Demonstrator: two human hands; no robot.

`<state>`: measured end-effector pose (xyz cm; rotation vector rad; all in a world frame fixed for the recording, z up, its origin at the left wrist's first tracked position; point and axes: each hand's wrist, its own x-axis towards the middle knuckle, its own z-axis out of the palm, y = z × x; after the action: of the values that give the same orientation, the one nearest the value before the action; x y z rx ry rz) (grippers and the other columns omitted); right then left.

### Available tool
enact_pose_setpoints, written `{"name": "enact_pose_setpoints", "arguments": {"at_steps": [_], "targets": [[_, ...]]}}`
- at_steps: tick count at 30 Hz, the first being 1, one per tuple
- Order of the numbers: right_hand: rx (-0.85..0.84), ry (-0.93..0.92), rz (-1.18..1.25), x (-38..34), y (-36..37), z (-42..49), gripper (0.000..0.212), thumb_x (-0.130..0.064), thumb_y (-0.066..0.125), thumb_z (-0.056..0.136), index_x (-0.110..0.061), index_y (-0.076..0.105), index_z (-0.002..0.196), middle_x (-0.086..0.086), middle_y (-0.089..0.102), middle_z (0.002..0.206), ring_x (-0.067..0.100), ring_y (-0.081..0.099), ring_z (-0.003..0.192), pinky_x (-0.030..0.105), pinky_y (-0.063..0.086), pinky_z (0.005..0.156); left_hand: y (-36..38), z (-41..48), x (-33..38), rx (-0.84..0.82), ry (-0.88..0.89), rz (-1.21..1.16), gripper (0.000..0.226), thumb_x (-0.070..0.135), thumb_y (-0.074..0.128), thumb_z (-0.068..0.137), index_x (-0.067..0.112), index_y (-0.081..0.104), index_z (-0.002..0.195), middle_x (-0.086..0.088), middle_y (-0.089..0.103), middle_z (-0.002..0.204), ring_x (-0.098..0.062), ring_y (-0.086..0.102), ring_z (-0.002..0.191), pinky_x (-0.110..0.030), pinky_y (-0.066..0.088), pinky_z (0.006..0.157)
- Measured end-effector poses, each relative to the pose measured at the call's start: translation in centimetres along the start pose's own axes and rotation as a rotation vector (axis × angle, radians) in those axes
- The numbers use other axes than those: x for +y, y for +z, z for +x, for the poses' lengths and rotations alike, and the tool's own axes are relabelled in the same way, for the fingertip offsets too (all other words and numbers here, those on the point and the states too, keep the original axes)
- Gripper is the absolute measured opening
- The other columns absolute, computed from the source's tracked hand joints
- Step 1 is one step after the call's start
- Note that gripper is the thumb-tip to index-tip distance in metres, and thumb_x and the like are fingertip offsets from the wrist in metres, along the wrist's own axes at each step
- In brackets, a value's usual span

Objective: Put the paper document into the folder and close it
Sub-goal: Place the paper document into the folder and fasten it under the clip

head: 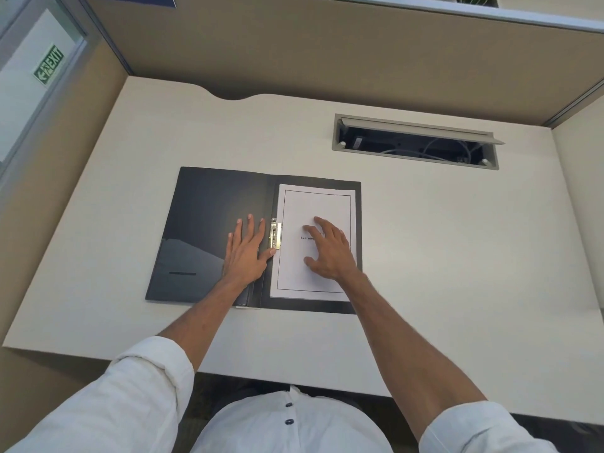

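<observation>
A dark folder lies open flat on the white desk. A white paper document with a thin black border lies on its right half, its left edge under a metal clip at the spine. My left hand rests flat on the left flap beside the spine, fingers spread, thumb touching the clip's lower end. My right hand presses on the middle of the paper with fingers apart, covering part of the printed title.
The desk sits inside beige cubicle walls. An open cable tray with wires is set into the desk behind the folder at the right. A green exit sign hangs at the far left.
</observation>
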<state>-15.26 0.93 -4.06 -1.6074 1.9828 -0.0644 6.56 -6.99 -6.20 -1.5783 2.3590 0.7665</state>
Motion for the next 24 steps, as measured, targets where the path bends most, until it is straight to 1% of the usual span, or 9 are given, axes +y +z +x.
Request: {"name": "enact_pose_setpoints", "arguments": {"at_steps": [6, 10, 16, 18, 20, 24], "targets": [[0.004, -0.006, 0.005, 0.2, 0.2, 0.0, 0.079, -0.039, 0.071, 0.101, -0.029, 0.033, 0.171, 0.001, 0.013, 0.184, 0.026, 0.013, 0.173, 0.053, 0.015, 0.141, 0.2, 0.1, 0.0, -0.001, 0.0, 0.03, 0.085, 0.05, 0.046, 0.114, 0.023, -0.004, 0.178, -0.008, -0.016, 0.185, -0.035, -0.015, 0.173, -0.058, -0.002, 0.141], [0.004, -0.009, 0.007, 0.3, 0.2, 0.1, 0.08, -0.039, 0.07, 0.101, -0.029, 0.033, 0.171, 0.0, 0.012, 0.184, 0.026, 0.012, 0.173, 0.053, 0.014, 0.141, 0.1, 0.1, -0.1, -0.018, 0.006, 0.009, 0.085, 0.05, 0.046, 0.115, 0.023, -0.005, 0.178, -0.008, -0.017, 0.185, -0.035, -0.016, 0.173, -0.059, -0.002, 0.141], [0.0, -0.01, 0.003, 0.2, 0.1, -0.1, 0.079, -0.038, 0.07, 0.102, -0.028, 0.032, 0.171, 0.001, 0.012, 0.184, 0.026, 0.012, 0.174, 0.052, 0.014, 0.141, -0.6, 0.1, -0.3, -0.054, 0.014, 0.006, 0.082, 0.051, 0.041, 0.116, 0.023, -0.006, 0.178, -0.006, -0.019, 0.185, -0.034, -0.018, 0.173, -0.057, -0.003, 0.141], [-0.004, -0.011, 0.004, 0.1, -0.1, -0.1, 0.079, -0.037, 0.07, 0.102, -0.028, 0.032, 0.171, 0.001, 0.012, 0.184, 0.026, 0.011, 0.174, 0.052, 0.014, 0.141, -0.8, -0.1, -0.5, -0.039, 0.029, -0.009, 0.078, 0.047, 0.041, 0.117, 0.023, -0.003, 0.178, -0.006, -0.018, 0.185, -0.032, -0.017, 0.173, -0.057, -0.003, 0.141], [-0.006, -0.013, 0.002, 0.0, -0.1, -0.2, 0.078, -0.036, 0.069, 0.103, -0.028, 0.032, 0.171, 0.001, 0.012, 0.184, 0.026, 0.011, 0.174, 0.052, 0.014, 0.141, -0.9, -0.7, -1.1, 0.011, 0.036, -0.019, 0.072, 0.043, 0.041, 0.118, 0.025, 0.005, 0.178, -0.005, -0.013, 0.186, -0.03, -0.014, 0.174, -0.056, -0.002, 0.142], [-0.017, 0.001, -0.009, -0.3, -0.3, -0.3, 0.078, -0.035, 0.069, 0.103, -0.028, 0.031, 0.171, 0.001, 0.01, 0.184, 0.025, 0.011, 0.174, 0.054, 0.013, 0.141, -1.7, -1.9, -3.9, 0.133, -0.034, -0.037, 0.064, 0.038, 0.043, 0.118, 0.029, 0.018, 0.177, -0.006, -0.003, 0.187, -0.031, -0.005, 0.175, -0.056, 0.001, 0.142]]}}
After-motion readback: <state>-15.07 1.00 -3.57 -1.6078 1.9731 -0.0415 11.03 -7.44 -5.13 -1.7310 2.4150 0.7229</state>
